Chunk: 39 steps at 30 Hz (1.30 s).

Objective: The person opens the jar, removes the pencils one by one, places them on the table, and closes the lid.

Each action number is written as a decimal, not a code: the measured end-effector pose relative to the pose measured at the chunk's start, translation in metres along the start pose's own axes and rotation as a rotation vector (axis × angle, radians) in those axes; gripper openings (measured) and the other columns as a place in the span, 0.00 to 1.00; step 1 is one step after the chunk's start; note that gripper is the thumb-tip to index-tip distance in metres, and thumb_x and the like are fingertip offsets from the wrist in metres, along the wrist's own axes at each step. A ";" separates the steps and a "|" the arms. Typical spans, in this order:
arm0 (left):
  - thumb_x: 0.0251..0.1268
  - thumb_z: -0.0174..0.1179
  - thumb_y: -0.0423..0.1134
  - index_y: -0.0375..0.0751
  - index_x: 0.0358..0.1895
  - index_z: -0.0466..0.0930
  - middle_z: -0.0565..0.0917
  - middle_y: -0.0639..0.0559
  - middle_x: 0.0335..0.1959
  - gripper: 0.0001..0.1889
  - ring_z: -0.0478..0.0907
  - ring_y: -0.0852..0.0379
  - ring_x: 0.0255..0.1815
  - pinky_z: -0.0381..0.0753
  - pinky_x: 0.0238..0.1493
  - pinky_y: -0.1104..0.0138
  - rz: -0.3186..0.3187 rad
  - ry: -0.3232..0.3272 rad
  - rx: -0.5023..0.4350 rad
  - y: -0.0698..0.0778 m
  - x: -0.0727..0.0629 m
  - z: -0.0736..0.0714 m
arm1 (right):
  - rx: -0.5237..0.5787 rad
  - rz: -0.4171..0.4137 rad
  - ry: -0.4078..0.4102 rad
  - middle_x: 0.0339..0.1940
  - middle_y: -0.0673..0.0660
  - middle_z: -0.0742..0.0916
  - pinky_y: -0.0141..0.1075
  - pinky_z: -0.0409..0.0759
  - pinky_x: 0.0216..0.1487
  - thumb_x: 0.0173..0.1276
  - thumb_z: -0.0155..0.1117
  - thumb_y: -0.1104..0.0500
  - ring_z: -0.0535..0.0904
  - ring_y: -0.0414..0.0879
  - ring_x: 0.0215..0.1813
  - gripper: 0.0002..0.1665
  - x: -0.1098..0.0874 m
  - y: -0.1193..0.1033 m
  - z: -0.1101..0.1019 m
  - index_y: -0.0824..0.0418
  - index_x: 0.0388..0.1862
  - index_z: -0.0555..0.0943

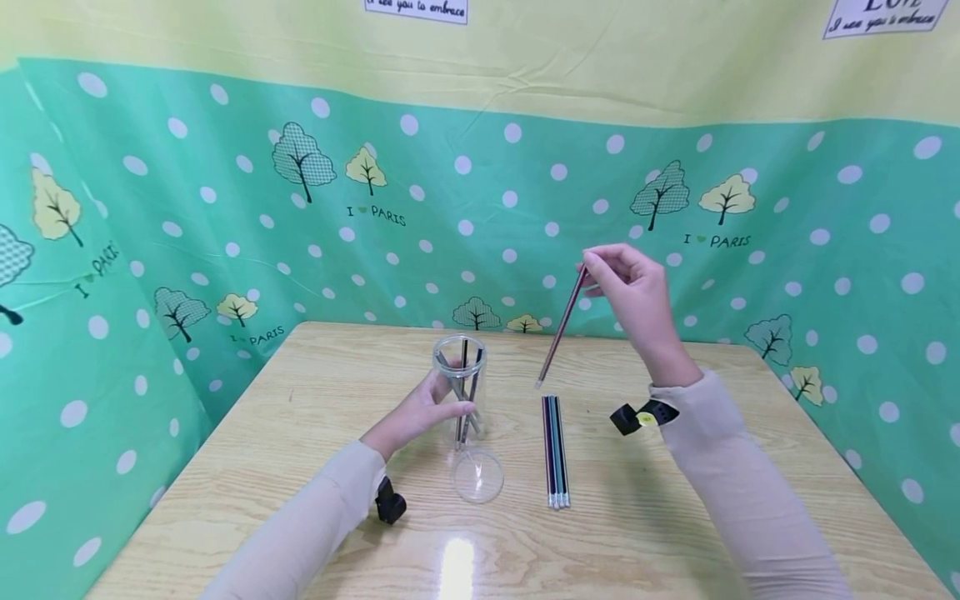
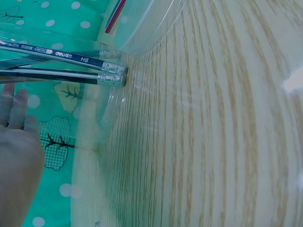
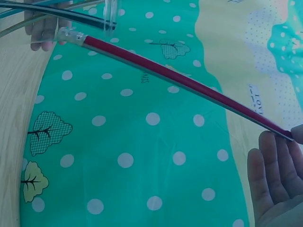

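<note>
- The right hand (image 1: 633, 287) is right of the middle of the head picture. Its grip pinches one end of a red pencil (image 3: 189, 85) between thumb and fingers.
- The red pencil hangs in the air on a slant. Its silver eraser end points down and to the left.
- The left hand (image 1: 416, 417) is left of the middle, low down. Its grip is around a clear jar (image 1: 482, 392), thumb in front and fingers behind.
- The jar stands on the wooden table (image 1: 637, 533), near the middle. Some dark pencils (image 2: 61, 54) lean inside it, eraser ends down.
- A round clear lid (image 1: 477, 477) lies just below the jar in the picture.
- A neat row of pencils (image 1: 557, 450) lies right of the lid, eraser ends toward the bottom.
- A green dotted cloth (image 1: 525, 183) hangs behind, across the top.
</note>
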State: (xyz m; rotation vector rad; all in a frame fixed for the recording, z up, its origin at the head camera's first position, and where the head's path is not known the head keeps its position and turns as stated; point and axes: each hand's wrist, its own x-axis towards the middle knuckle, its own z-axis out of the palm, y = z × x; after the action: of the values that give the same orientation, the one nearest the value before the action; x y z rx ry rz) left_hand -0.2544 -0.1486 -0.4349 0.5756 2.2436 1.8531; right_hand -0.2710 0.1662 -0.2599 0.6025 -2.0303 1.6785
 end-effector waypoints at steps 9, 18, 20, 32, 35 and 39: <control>0.63 0.70 0.45 0.55 0.78 0.54 0.60 0.48 0.78 0.44 0.51 0.48 0.79 0.47 0.76 0.47 -0.028 0.021 0.019 0.002 -0.002 0.001 | -0.040 0.123 -0.049 0.44 0.61 0.87 0.37 0.86 0.45 0.73 0.63 0.45 0.83 0.48 0.43 0.22 -0.004 0.020 -0.007 0.61 0.52 0.83; 0.63 0.70 0.44 0.53 0.79 0.53 0.58 0.47 0.79 0.44 0.50 0.47 0.79 0.46 0.77 0.47 -0.027 0.019 0.016 0.002 -0.002 0.001 | -0.091 0.247 -0.130 0.45 0.63 0.86 0.39 0.86 0.46 0.73 0.62 0.43 0.84 0.48 0.43 0.25 -0.009 0.057 -0.011 0.63 0.53 0.82; 0.64 0.70 0.43 0.52 0.79 0.53 0.59 0.47 0.79 0.44 0.50 0.47 0.79 0.46 0.76 0.46 -0.025 0.017 0.014 0.002 -0.001 0.001 | -0.096 0.271 -0.148 0.46 0.66 0.85 0.41 0.86 0.47 0.74 0.62 0.44 0.84 0.48 0.42 0.25 -0.011 0.065 -0.011 0.64 0.54 0.82; 0.63 0.70 0.43 0.53 0.79 0.52 0.59 0.48 0.79 0.45 0.52 0.52 0.79 0.46 0.77 0.51 -0.009 0.012 0.014 0.002 0.000 0.001 | -0.080 0.485 -0.197 0.45 0.61 0.84 0.41 0.85 0.50 0.76 0.61 0.48 0.84 0.46 0.41 0.26 -0.026 0.108 -0.012 0.68 0.58 0.79; 0.64 0.70 0.43 0.53 0.79 0.52 0.59 0.48 0.79 0.45 0.52 0.52 0.79 0.46 0.77 0.50 -0.006 0.008 0.013 0.001 0.000 0.001 | -0.085 0.512 -0.225 0.44 0.61 0.84 0.41 0.85 0.50 0.77 0.60 0.49 0.84 0.47 0.41 0.25 -0.031 0.118 -0.011 0.70 0.58 0.78; 0.65 0.69 0.41 0.52 0.79 0.52 0.59 0.47 0.79 0.44 0.51 0.50 0.79 0.45 0.77 0.50 0.009 -0.007 -0.006 0.001 0.001 0.000 | -0.086 0.547 -0.258 0.42 0.61 0.84 0.42 0.85 0.50 0.77 0.60 0.50 0.84 0.48 0.40 0.25 -0.038 0.133 -0.007 0.71 0.57 0.79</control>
State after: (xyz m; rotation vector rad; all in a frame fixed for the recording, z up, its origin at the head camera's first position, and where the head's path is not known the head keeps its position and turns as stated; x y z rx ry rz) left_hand -0.2549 -0.1478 -0.4343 0.5916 2.2336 1.8586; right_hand -0.3177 0.1982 -0.3867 0.2500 -2.6143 1.8635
